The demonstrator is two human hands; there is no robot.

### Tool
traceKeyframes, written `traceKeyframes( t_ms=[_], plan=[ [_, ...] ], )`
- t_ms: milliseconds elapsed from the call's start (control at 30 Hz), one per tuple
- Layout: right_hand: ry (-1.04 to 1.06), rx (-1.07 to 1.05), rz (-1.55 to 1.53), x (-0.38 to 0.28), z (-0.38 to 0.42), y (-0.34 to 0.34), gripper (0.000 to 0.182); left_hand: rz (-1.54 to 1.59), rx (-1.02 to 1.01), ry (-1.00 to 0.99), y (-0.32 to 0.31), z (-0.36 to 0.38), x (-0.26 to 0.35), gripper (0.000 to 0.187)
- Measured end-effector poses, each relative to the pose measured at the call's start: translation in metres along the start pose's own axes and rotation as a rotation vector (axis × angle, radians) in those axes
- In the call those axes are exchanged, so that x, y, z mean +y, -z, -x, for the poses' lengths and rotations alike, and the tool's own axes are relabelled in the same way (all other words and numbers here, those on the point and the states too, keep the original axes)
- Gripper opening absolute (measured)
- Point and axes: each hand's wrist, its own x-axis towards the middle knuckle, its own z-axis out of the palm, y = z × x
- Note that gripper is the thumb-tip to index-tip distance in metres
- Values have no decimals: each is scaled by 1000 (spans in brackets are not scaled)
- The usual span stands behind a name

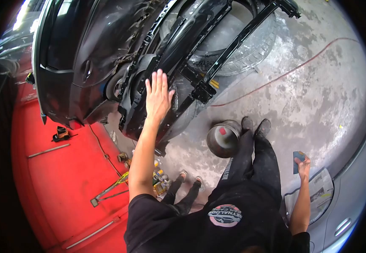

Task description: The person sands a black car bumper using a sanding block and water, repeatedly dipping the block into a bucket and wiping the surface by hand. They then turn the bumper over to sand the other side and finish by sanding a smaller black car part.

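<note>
My left hand (pixel 158 96) lies flat, fingers stretched out and thumb a little apart, on a glossy black bumper (pixel 189 40). The bumper rests among a black frame or stand (pixel 229 50) and a large tire (pixel 257 52) on the floor. Off to the right, my right hand (pixel 304 165) pinches a dark grey sheet (pixel 297 161) that looks like sandpaper. That hand hangs beside a silver-grey car (pixel 356 194), apart from the bumper.
Near my feet stands a dark bucket (pixel 216 143) with a red square in it. A red hose (pixel 284 71) crosses the floor. Another person's legs (pixel 183 192) show by several bottles (pixel 162 181). A damaged dark car (pixel 71 80), a red surface (pixel 43 181) and newspaper (pixel 318 189) are around.
</note>
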Motion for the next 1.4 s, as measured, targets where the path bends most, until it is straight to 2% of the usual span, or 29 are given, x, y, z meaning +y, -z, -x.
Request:
traceKeyframes(
  t_ms=[100,200,300,333,367,433,533,600,700,767,867,900,933,1067,1267,1367,1400],
  plan=[
    [13,-24,-74,-22,11,2,53,0,-8,26,-2,10,0,81],
    [-91,-65,-94,-17,23,0,53,10,43,42,-1,-12,13,84],
    [-65,9,51,34,31,1,53,53,149,-74,6,-72,34,81],
    [-31,23,140,23,43,13,53,64,184,-85,7,-97,44,80],
    [-30,35,149,24,51,18,53,75,218,-96,9,-124,55,78],
    [-205,71,-50,36,62,27,52,66,298,-127,12,-172,75,77],
    [-209,79,12,29,67,43,50,52,271,-210,13,-213,102,77],
    [-198,81,-18,28,65,45,50,25,262,-231,16,-210,98,76],
    [-164,105,76,-13,50,37,52,76,250,-241,17,-174,65,78],
    [-94,97,-24,-44,41,27,55,85,184,-218,20,-136,42,80],
    [-90,125,-82,-52,17,-1,56,87,108,-175,21,-86,20,85],
    [-93,131,-128,-60,11,-15,51,84,76,-138,13,-70,16,86],
    [-96,135,-174,-65,9,-28,46,84,91,-165,13,-74,18,86],
    [-71,218,-220,-42,2,-59,46,58,79,-187,18,-112,26,87],
    [-89,206,-247,-21,6,-55,43,34,139,-244,32,-189,56,86],
    [-71,142,-93,-7,-1,-48,47,33,170,-270,39,-235,71,86],
    [-49,128,-238,-6,-2,-44,46,4,195,-278,42,-252,77,86]
  ],
)
